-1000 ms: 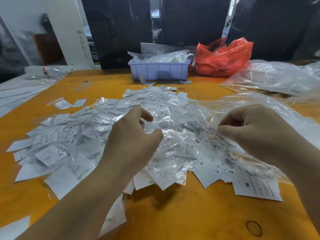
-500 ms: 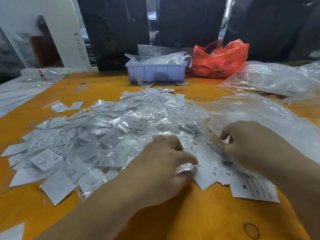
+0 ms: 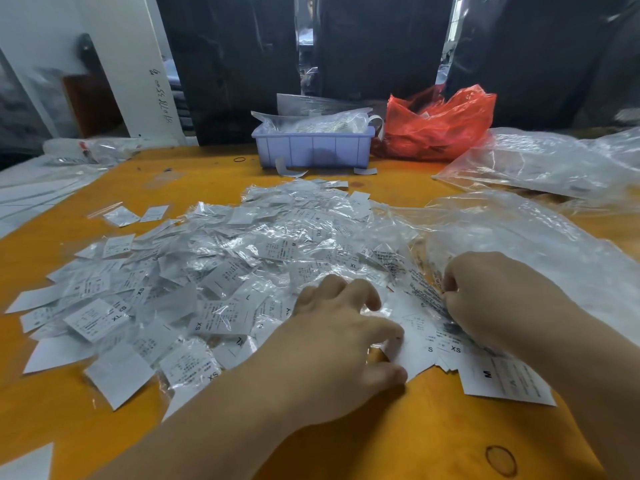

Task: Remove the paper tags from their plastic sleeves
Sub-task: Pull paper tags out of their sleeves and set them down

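The left hand lay palm down with fingers spread and slightly bent, near centre; the right hand sat just right, fingers curled under

Operator body, visible parts: two bare forearms and two hands, entering frame from lower edge. Left hand: no glove, no ring, no watch, no wristband visible. Right hand: likewise bare, no jewellery or strap seen. Forearms uncovered up to frame edge; no sleeve or cuff in view. Fingernails short where visible on left hand; detail partly blurred. No markings or tattoos discernible
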